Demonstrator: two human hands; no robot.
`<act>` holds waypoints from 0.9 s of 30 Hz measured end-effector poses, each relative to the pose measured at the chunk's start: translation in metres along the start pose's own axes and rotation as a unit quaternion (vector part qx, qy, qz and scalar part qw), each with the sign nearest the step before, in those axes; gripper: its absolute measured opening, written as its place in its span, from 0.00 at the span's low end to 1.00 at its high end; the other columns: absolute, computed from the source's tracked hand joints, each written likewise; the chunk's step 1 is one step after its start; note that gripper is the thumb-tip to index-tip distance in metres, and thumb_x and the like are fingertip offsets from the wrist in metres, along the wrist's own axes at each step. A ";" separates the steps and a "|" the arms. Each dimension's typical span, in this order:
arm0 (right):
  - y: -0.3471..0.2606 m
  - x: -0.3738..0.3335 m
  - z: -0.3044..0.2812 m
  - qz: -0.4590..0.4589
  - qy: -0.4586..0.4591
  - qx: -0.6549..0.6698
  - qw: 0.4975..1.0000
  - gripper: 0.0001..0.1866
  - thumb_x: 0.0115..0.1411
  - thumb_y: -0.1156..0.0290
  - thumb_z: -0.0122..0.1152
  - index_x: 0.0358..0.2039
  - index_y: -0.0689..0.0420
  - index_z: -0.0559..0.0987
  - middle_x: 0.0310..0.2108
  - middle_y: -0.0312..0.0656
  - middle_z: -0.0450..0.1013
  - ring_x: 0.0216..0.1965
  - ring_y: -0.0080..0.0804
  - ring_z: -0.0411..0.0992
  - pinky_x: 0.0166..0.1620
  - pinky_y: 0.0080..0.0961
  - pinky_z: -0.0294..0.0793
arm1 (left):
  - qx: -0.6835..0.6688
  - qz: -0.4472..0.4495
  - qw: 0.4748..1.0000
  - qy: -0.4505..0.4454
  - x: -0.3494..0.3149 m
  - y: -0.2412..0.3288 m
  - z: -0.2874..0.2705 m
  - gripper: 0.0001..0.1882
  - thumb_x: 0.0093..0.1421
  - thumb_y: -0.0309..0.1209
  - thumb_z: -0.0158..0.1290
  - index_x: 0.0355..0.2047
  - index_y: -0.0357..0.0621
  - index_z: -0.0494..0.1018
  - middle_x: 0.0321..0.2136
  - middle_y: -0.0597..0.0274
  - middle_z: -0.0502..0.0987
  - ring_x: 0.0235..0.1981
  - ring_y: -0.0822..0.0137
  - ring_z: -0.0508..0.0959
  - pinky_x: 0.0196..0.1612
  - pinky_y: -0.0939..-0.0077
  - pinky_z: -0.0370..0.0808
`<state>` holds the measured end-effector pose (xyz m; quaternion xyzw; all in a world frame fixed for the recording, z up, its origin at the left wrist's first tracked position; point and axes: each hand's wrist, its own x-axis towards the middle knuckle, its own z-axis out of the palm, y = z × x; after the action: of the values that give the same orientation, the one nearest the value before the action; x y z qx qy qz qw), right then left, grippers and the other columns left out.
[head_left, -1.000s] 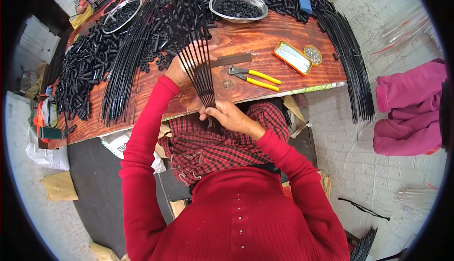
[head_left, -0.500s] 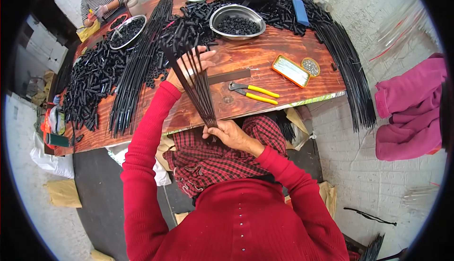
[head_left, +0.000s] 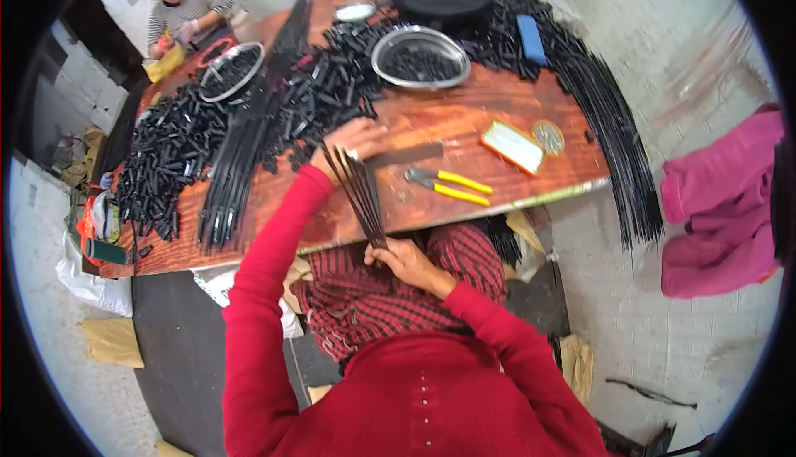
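My right hand [head_left: 404,261], above my lap at the table's near edge, is closed round the lower ends of a bundle of thin black rods [head_left: 361,200]. The rods fan apart upward, toward my left hand [head_left: 351,138]. That hand is over the table behind the rod tips, fingers stretched out to the right, holding nothing that I can see. Close to its fingertips lies a dark flat strip [head_left: 412,155]. Yellow-handled nippers [head_left: 461,190] rest on the wooden tabletop [head_left: 431,117] to the right.
Black tubes [head_left: 332,76] are heaped across the table around a steel bowl [head_left: 464,76]. Long black rods lie in bundles on the left [head_left: 228,192] and right [head_left: 609,117]. An orange tray [head_left: 536,164] holds white sticks. A co-worker [head_left: 195,9] sits at the far left.
The rod tips have dropped lower in the view and the bundle looks shorter. My left hand has shifted right and down, away from among the rods. My right hand keeps its grip.
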<state>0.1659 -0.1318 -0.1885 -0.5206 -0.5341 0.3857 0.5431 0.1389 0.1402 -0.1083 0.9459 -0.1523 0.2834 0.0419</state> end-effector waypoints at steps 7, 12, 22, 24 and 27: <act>0.006 -0.008 0.002 0.037 0.013 -0.012 0.999 0.11 0.70 0.72 0.48 0.42 0.63 0.78 0.35 0.44 0.81 0.40 0.33 0.79 0.47 0.28 0.75 | -0.083 -0.071 0.994 -0.031 -0.008 0.000 0.026 0.16 0.53 0.28 0.55 0.45 0.44 0.77 0.52 0.53 0.76 0.55 0.48 0.75 0.56 0.59 0.74; -0.016 -0.003 -0.005 -0.017 0.026 -0.051 0.998 0.09 0.67 0.77 0.51 0.43 0.63 0.79 0.36 0.44 0.82 0.38 0.33 0.81 0.43 0.27 0.77 | 0.021 0.002 0.998 0.060 0.030 0.017 -0.026 0.19 0.52 0.28 0.57 0.47 0.47 0.77 0.54 0.57 0.76 0.54 0.51 0.76 0.54 0.61 0.77; -0.019 -0.001 -0.015 -0.019 0.070 -0.100 0.992 0.10 0.65 0.82 0.50 0.39 0.65 0.80 0.34 0.45 0.81 0.39 0.34 0.81 0.46 0.27 0.78 | 0.052 0.033 0.989 0.133 0.035 0.014 -0.017 0.18 0.54 0.26 0.55 0.47 0.48 0.76 0.54 0.58 0.75 0.53 0.54 0.76 0.55 0.64 0.77; -0.016 -0.005 -0.012 -0.014 0.072 -0.101 0.992 0.10 0.64 0.82 0.50 0.39 0.65 0.80 0.34 0.46 0.81 0.39 0.34 0.81 0.46 0.27 0.78 | 0.031 0.005 0.995 0.093 0.015 0.012 0.000 0.20 0.55 0.27 0.56 0.50 0.48 0.75 0.54 0.58 0.76 0.54 0.53 0.76 0.54 0.64 0.78; 0.012 -0.018 -0.007 -0.008 0.062 -0.102 0.993 0.10 0.65 0.82 0.50 0.42 0.64 0.79 0.36 0.46 0.81 0.40 0.36 0.81 0.45 0.29 0.79 | -0.001 -0.022 0.999 0.049 -0.012 0.013 0.027 0.20 0.53 0.26 0.58 0.49 0.48 0.76 0.53 0.59 0.76 0.53 0.53 0.76 0.54 0.62 0.78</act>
<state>0.1717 -0.1484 -0.2027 -0.5920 -0.5397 0.2918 0.5225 0.1391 0.1267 -0.1377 0.9342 -0.1290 0.3279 0.0561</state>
